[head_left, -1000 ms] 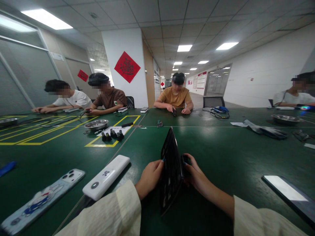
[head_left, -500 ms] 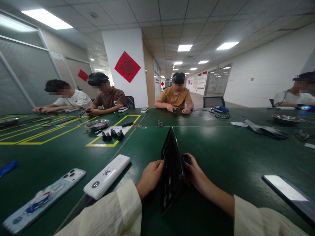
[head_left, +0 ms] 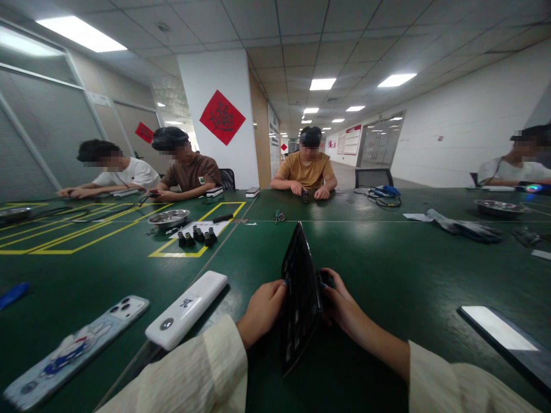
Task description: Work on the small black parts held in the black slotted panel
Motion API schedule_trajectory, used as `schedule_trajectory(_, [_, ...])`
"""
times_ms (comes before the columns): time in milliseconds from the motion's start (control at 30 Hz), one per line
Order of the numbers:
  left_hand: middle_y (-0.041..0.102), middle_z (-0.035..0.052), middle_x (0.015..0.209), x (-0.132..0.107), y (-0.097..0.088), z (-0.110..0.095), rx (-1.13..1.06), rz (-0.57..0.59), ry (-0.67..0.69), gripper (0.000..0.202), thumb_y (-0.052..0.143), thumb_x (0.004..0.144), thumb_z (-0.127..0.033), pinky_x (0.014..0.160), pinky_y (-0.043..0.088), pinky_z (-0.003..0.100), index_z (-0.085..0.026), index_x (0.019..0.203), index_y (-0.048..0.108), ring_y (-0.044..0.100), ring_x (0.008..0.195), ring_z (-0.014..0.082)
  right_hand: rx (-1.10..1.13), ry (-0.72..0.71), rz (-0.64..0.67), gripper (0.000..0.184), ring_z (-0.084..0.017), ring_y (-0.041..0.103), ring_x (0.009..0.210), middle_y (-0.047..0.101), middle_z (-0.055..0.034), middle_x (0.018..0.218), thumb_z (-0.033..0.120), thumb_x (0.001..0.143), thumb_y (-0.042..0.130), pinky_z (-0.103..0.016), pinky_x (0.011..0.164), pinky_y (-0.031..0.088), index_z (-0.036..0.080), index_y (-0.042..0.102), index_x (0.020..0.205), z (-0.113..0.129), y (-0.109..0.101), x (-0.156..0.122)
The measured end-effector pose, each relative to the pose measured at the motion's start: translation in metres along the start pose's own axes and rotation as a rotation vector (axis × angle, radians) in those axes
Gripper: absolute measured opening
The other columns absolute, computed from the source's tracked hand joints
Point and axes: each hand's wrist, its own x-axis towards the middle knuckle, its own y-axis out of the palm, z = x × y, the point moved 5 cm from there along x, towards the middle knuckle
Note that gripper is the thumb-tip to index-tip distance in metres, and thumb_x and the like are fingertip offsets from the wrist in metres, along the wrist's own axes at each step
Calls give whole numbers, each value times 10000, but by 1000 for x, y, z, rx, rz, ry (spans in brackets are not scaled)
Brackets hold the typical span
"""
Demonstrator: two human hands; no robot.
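A thin, glossy black tablet-like panel [head_left: 300, 304] stands on edge in front of me, seen at a steep angle. My left hand [head_left: 266, 305] grips its left face, thumb pressed on the surface and the other fingers hidden behind it. From the other side my right hand [head_left: 344, 303] closes on the panel's right edge, with fingers bent around a small dark part [head_left: 328, 279] there. Whether that part belongs to the panel I cannot tell. Left of my forearm lie a white power bank [head_left: 187, 310] marked 26 and a phone in a cartoon case [head_left: 80, 350].
A dark device with a lit screen [head_left: 499, 328] lies at the right. Further off on the green table [head_left: 387, 258] are several black cone-shaped parts [head_left: 198, 236], a metal bowl [head_left: 169, 218] and gloves [head_left: 465, 226]. A person [head_left: 305, 166] sits opposite; others sit at both sides.
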Motion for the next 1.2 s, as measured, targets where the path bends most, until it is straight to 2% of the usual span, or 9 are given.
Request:
schedule_trajectory(133, [632, 53, 753, 0, -1, -3, 11, -5, 8, 397, 289, 833, -390, 640, 388, 247, -156, 746, 598, 555, 714, 184, 1, -2, 10, 658, -109, 496, 416, 532, 36, 659, 532, 741, 519, -197, 359, 342, 264, 187, 1242, 2, 2, -1])
schedule_trajectory(333, [614, 55, 696, 0, 0, 0, -2, -8, -6, 491, 239, 853, -463, 607, 391, 262, -143, 737, 593, 551, 660, 187, -2, 4, 14, 630, -112, 512, 437, 549, 25, 691, 508, 763, 506, -195, 366, 349, 276, 184, 1253, 1, 0, -1])
schedule_trajectory(533, [634, 50, 728, -2, -2, -5, 0, -6, 12, 410, 304, 840, -404, 661, 412, 250, -150, 768, 617, 565, 723, 188, 4, 0, 9, 649, -112, 508, 426, 536, 33, 675, 515, 749, 524, -195, 351, 348, 270, 191, 1250, -2, -1, 1])
schedule_trajectory(767, [598, 46, 672, 0, 1, 0, 9, -1, -20, 510, 210, 860, -463, 601, 396, 258, -140, 725, 580, 552, 660, 183, 5, 7, 7, 681, -110, 500, 415, 528, 41, 660, 535, 716, 538, -193, 347, 342, 261, 191, 1233, 2, 2, 0])
schedule_trajectory(1067, [619, 48, 720, 0, 0, -2, 41, 22, 2, 417, 271, 847, -393, 587, 391, 249, -141, 776, 596, 557, 672, 176, -4, -8, 12, 636, -107, 503, 419, 539, 30, 679, 517, 749, 519, -192, 349, 344, 271, 199, 1240, -2, -2, 0])
schedule_trajectory(1200, [599, 41, 672, 1, 1, 2, 20, 1, -10, 484, 246, 859, -456, 577, 389, 250, -139, 752, 595, 549, 658, 178, 7, -9, 19, 625, -111, 509, 435, 533, 33, 677, 507, 760, 513, -192, 354, 347, 278, 193, 1245, -4, -3, 2])
